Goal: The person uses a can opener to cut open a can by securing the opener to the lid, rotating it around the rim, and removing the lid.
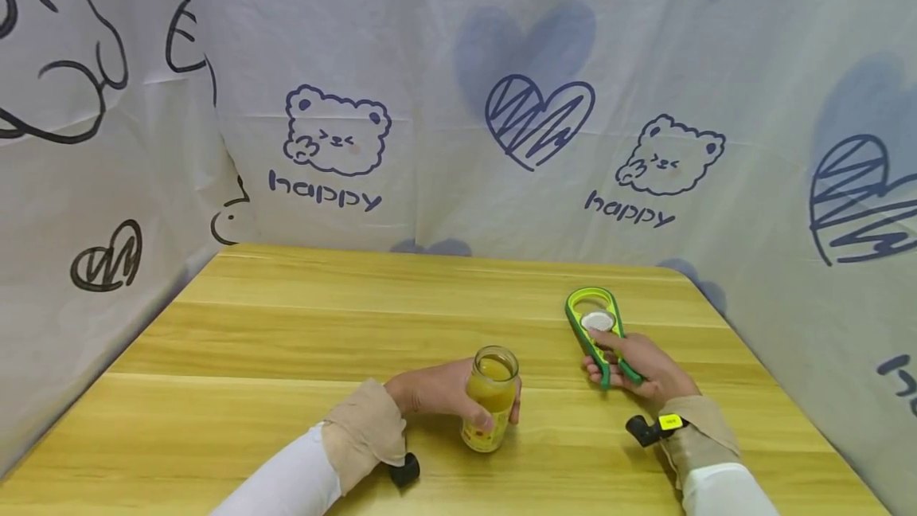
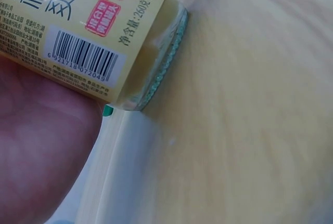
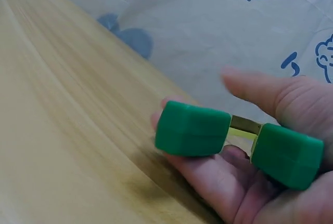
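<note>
My left hand (image 1: 444, 390) grips a glass jar (image 1: 493, 400) of yellow contents around its side; the jar's mouth is uncovered. In the left wrist view, its label with a barcode (image 2: 80, 57) faces the camera, and the jar's base is at the tabletop; whether it touches cannot be told. To the right, my right hand (image 1: 655, 365) holds a green and yellow jar opener (image 1: 589, 346), with fingers beneath it. A silver round lid (image 1: 598, 321) sits within the opener's loop, the thumb near it. The right wrist view shows the opener's two green handle ends (image 3: 192, 130) close up.
The wooden table (image 1: 322, 317) extends beneath both hands. White cloth (image 1: 430, 102) printed with bears and hearts hangs behind it and at both sides. A small black wrist camera (image 1: 405, 471) is by the left wrist, another (image 1: 645, 430) by the right.
</note>
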Action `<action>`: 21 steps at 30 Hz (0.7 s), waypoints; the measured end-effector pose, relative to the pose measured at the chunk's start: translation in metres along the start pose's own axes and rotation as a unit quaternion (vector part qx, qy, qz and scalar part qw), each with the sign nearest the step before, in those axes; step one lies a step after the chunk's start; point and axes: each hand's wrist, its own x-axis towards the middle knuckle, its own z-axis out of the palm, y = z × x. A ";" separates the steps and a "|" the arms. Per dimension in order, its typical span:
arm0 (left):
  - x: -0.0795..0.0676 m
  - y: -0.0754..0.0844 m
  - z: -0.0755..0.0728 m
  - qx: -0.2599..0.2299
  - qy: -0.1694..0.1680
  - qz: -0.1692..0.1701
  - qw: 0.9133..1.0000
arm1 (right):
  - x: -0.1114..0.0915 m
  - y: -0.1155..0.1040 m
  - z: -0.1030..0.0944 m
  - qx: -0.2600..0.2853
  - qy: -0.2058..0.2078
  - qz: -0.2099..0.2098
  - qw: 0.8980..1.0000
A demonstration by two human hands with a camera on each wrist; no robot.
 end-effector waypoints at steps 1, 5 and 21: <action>0.000 0.000 0.000 0.000 0.000 0.000 1.000 | 0.000 0.000 0.000 -0.013 -0.005 -0.001 1.000; 0.000 -0.001 0.000 0.000 0.000 0.000 1.000 | 0.000 0.001 -0.002 -0.063 -0.015 -0.005 0.998; -0.001 0.005 -0.001 -0.012 0.006 0.003 1.000 | -0.008 -0.014 0.007 -0.192 0.045 -0.008 0.980</action>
